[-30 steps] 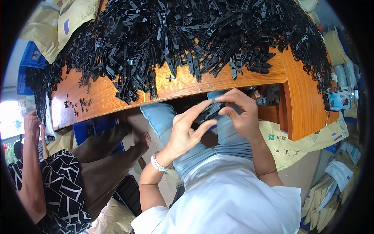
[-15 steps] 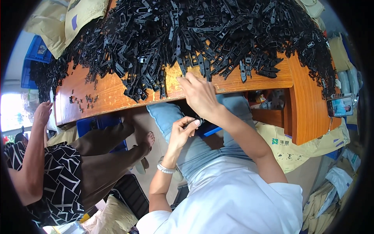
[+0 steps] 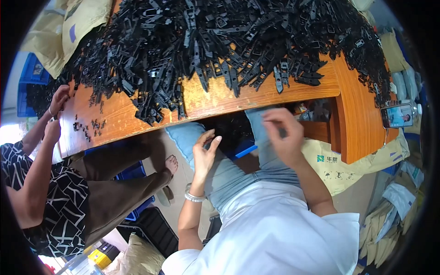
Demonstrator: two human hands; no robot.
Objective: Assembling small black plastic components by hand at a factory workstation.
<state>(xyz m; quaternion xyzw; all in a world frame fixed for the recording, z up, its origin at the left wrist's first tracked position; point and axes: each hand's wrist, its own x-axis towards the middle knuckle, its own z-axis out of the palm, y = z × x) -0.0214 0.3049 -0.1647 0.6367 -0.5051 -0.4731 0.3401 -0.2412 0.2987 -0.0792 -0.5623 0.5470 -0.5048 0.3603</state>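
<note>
My left hand [image 3: 206,150] is raised over my lap, just short of the desk's front edge. Its thumb and fingers stand apart with nothing visible between them. To its right, my right hand [image 3: 285,134] hangs over my other thigh, its fingers bent and smeared by motion, so whether it holds anything does not show. Between my legs, below the desk edge, sits a bin with a blue rim [image 3: 246,151] and dark contents. A large heap of black plastic parts [image 3: 220,32] covers the far part of the wooden desk [image 3: 206,98], some long pointed pieces lying nearest me.
At the left, a co-worker's hand [image 3: 60,98] touches the desk near small scattered black pieces [image 3: 87,128]. A phone [image 3: 398,115] stands at the right edge. Tan sacks [image 3: 332,167] lie under the desk's right side. A black crate [image 3: 153,229] is on the floor behind left.
My right hand has drawn back from the heap toward my lap, to the right. The small black piece in my left hand is gone from view, its fingers now apart. The co-worker's second hand appears.
</note>
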